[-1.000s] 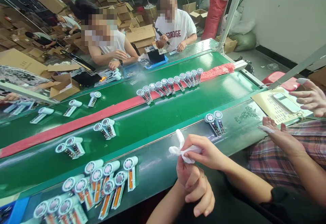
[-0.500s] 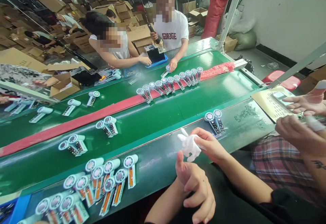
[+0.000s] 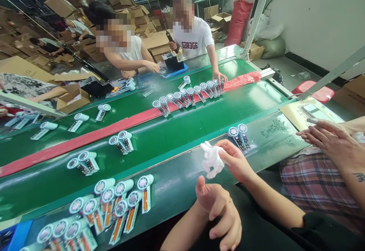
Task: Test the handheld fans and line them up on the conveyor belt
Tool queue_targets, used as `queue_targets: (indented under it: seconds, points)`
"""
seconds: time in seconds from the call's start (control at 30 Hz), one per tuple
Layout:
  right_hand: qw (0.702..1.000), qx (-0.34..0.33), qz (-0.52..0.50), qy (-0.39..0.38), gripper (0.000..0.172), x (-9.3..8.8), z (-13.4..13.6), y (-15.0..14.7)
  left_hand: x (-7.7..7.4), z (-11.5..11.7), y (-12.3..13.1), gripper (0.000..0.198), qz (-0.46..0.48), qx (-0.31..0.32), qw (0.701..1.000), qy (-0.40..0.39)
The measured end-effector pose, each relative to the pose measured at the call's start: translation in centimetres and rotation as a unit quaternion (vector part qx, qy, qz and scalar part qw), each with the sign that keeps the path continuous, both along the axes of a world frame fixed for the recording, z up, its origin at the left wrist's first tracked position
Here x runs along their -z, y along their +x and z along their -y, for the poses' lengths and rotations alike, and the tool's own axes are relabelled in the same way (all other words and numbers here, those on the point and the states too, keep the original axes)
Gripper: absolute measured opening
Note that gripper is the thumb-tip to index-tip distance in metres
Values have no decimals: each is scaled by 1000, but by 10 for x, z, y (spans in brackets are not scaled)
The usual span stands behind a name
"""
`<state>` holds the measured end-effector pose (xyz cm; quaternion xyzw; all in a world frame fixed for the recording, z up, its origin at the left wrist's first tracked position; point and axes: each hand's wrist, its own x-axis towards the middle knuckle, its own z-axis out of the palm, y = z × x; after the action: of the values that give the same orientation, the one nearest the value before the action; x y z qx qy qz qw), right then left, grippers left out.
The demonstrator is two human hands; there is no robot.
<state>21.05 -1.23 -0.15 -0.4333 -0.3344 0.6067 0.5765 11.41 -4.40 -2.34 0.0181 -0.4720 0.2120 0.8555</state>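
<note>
My right hand [image 3: 236,159] pinches a crumpled white bundle [image 3: 212,161], soft like tissue or thin cloth; I cannot make out its exact kind. Just below it is my left hand [image 3: 219,215], thumb raised and fingers loosely curled, with nothing in it. Beyond the right hand, two pale blue fan-like housings [image 3: 238,137] with dark circuit boards in their handles lie on the bench edge. To the left, a cluster of similar housings [image 3: 119,186] with orange strips in their handles lies on the same metal edge.
A green conveyor belt [image 3: 182,129] with a red strip [image 3: 125,121] runs across; a row of housings [image 3: 196,90] lies along the strip. Two co-workers sit opposite. At right, a co-worker's hands [image 3: 327,137] are near a beige board [image 3: 293,114]. A blue tray [image 3: 23,232] stands lower left.
The white bundle has turned slightly in my right hand; my left hand has barely moved. Opposite, a co-worker's hand went from a single housing to the row's right end. The right-hand co-worker's hands came together.
</note>
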Motion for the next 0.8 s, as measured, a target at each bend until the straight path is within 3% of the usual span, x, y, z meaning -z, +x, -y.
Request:
queue_targets:
  seconds: [0.07, 0.13, 0.2, 0.27, 0.4, 0.47, 0.53, 0.6, 0.67, 0.73, 0.77, 0.8]
  points:
    - [985, 11, 159, 64, 27, 9, -1, -4, -12, -4, 3, 88, -18, -29, 999, -2]
    - [940, -55, 314, 125, 24, 18, -1, -7, -22, -9, 2, 86, -18, -46, 999, -3]
    - [905, -118, 381, 146, 24, 23, 0, -9, -27, -11, 1, 84, 10, -54, 998, 0]
    - [918, -117, 353, 134, 26, 22, 2, -7, -26, -11, 4, 83, 40, -49, 998, -2]
    - [970, -121, 181, 107, 29, 4, 3, 2, -13, -5, 9, 83, 105, -25, 994, -14]
    - [973, -164, 111, 116, 33, -9, 3, 4, -5, -4, 4, 85, 53, 24, 998, 23]
    - [965, -207, 75, 141, 39, -21, 4, 3, 3, -6, -6, 90, -91, 107, 986, 89]
    - [953, -240, 63, 171, 36, -30, 4, -2, 9, -10, -17, 91, -223, 182, 947, 143]
    - [946, -258, 55, 189, 28, -32, 4, -6, 11, -14, -25, 90, -281, 205, 919, 186]
    - [948, -252, 58, 185, 28, -23, 1, -7, 8, -21, -32, 91, -387, 125, 876, 260]
    - [952, -243, 68, 174, 32, -14, -1, -5, 5, -25, -37, 93, -476, 40, 820, 314]
    - [956, -231, 86, 158, 38, -1, -4, 0, 3, -30, -44, 94, -568, -58, 737, 362]
